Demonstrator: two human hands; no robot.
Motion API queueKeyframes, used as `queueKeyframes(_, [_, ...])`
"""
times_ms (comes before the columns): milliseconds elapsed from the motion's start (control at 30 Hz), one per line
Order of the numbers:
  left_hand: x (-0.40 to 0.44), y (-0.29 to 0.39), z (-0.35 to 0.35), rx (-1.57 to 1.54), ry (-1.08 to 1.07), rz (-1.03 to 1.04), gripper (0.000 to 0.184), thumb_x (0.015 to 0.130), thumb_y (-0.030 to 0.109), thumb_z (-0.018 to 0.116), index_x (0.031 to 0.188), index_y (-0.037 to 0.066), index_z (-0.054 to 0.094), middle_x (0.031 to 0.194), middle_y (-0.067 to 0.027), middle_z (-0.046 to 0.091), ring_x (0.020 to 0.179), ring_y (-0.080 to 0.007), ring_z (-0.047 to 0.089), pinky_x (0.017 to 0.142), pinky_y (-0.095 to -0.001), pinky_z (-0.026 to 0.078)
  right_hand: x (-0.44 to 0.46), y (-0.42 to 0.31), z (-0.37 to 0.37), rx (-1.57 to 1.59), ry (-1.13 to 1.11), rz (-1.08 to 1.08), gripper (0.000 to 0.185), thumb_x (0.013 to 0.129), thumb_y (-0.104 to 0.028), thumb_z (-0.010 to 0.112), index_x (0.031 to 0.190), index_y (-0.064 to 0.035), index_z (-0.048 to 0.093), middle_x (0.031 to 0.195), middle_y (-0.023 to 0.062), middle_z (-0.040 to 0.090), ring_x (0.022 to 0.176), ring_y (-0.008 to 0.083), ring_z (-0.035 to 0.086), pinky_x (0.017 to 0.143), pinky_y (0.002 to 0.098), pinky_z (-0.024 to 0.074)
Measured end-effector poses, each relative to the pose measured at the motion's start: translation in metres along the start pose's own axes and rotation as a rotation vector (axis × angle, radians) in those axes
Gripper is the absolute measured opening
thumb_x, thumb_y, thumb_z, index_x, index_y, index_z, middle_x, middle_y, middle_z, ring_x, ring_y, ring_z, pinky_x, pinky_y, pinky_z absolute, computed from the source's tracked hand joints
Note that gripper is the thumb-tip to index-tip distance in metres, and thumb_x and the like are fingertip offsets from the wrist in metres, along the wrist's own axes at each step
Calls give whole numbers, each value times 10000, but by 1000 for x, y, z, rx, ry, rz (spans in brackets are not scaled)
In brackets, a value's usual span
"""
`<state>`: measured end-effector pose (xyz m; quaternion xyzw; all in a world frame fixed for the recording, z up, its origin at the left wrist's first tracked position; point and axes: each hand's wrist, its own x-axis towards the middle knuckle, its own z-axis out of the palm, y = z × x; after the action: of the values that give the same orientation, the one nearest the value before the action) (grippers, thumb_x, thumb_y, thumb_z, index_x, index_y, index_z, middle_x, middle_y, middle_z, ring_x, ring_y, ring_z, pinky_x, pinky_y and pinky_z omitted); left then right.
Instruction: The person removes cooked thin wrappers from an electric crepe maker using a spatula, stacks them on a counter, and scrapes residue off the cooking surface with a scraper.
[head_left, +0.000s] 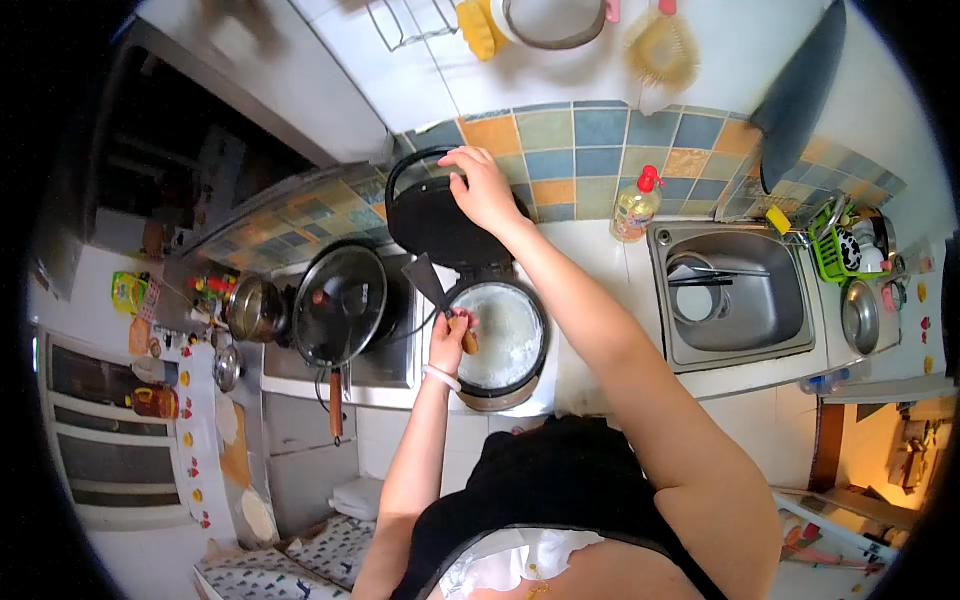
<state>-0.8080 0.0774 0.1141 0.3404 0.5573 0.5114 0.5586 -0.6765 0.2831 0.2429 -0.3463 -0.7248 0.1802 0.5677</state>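
Over the round pan's left rim: the left hand (447, 340), fingers closed round the handle of a black spatula (427, 282); a white bracelet (440, 378) circles the wrist.
Spatula: blade up and away from the person, left of the pan's opening; the brown end of its handle shows below the fingers, above the pan.
Right hand (485, 190): reached across to the top of the raised black lid (425, 222), fingertips at its curved handle (393, 175); whether they are clamped on it I cannot tell.
Lid: tipped up behind the pan, before the tiled wall (597, 163).
Round pan (543, 345): open on the counter (590, 265), directly before the person, with a pale, whitish layer (505, 335) across its bottom.
Stove (397, 362), left: a covered wok (340, 300), its wooden handle (336, 405) toward the person; a lidded pot (250, 308) farther left.
Bottle (635, 210): red-topped, upright between pan and sink (770, 322).
Sink, right: a bowl (693, 302) inside.
Green rack (828, 250): beyond the sink, holding dishes.
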Motion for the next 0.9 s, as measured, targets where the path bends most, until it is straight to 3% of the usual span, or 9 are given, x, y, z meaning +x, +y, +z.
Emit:
queueKeyframes(133, [-18,4,7,-59,43,-16,67,965,173,472,994,112,475,983,-45,588,942,-163,596,804,-322,482,-45,-26,-13,183,-27,140,122,794,-18,566,905,-50,606,921,92,590,927,276,544,835,369,438])
queueKeyframes(267, [-38,-13,2,-83,51,-7,132,966,210,483,1028,96,506,998,-40,598,947,-148,593,803,-300,473,-137,-6,2,621,-242,499,115,877,-44,541,987,-10,552,827,72,648,769,145,626,710,273,482])
queueKeyframes(433, [-63,-42,-4,-131,85,-72,258,972,285,471,1160,121,534,1071,-9,574,998,-99,513,844,-265,409,-269,-11,4,578,-702,815,187,886,-146,567,1020,-19,535,905,62,616,869,135,586,752,274,469])
queueKeyframes(500, [-74,-50,0,-236,113,-142,254,975,299,464,1150,138,553,1044,4,571,931,-83,520,788,-235,418,-284,-46,-8,599,-791,1019,274,877,-130,567,1091,11,469,990,109,591,923,156,576,777,288,471])
queueKeyframes(567, [-77,-73,-6,-291,37,-209,290,980,318,438,1197,141,514,1088,-20,565,980,-120,538,824,-284,442,-312,-56,-5,710,-733,1078,402,857,-124,560,1214,-58,387,1095,88,536,925,135,564,749,301,481])
queueKeyframes(633, [-84,-82,-1,-307,8,-247,286,980,305,444,1189,126,521,1045,-18,578,933,-124,555,797,-278,458,-332,-65,-1,454,-629,811,505,828,-84,570,1262,-48,316,1127,168,508,999,241,570,818,350,478])
queueKeyframes(700, [-86,-98,3,-317,9,-171,247,968,270,482,1121,91,556,1003,-12,594,906,-107,561,768,-261,461,-334,-79,-12,251,-657,772,516,827,-73,574,1267,-55,304,1139,193,504,1042,310,562,871,370,455])
queueKeyframes(800, [-88,-110,7,-317,-13,-247,228,954,288,510,1070,96,553,941,9,609,851,-81,566,728,-247,461,-344,-79,-15,225,-528,527,497,839,-59,564,1274,-65,324,1169,190,502,1067,340,552,884,374,445])
queueKeyframes(900, [-92,-112,3,-259,-124,-361,250,948,306,518,1090,100,528,955,6,606,851,-85,569,717,-257,466,-349,-76,-24,167,-511,499,488,848,-47,557,1286,-82,345,1188,171,507,1072,357,547,865,379,451])
